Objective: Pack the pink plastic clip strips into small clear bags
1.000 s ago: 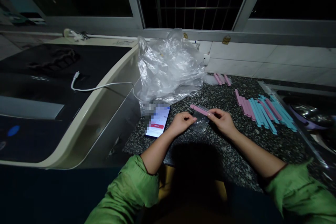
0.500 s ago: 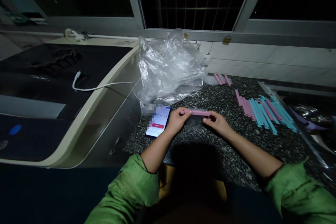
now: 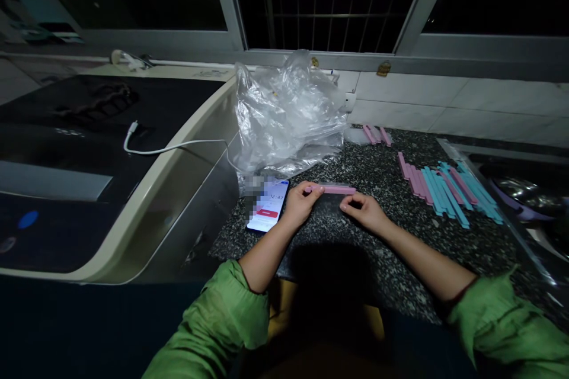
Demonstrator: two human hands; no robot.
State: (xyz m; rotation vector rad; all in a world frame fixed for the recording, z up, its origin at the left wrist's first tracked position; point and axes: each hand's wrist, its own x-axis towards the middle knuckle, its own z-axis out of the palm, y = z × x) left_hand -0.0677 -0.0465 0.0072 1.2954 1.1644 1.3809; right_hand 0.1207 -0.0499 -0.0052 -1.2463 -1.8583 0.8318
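"Where's the slim pink strip [image 3: 335,190]?"
"Above the left side of the speckled stone counter [image 3: 373,163], one end pinched in the left hand [image 3: 299,204]. The right hand [image 3: 371,213] curls by the other; its grip can't be told."
"And the crumpled clear plastic bag [image 3: 288,115]?"
"Rear left corner, contents indistinct."

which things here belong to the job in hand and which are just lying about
Seems part of the job:
pink strip held in the left hand, right hand near its other end
loose pink strips and blue strips
perhaps the crumpled plastic

Seems just lying about:
phone beside the left hand
white cable
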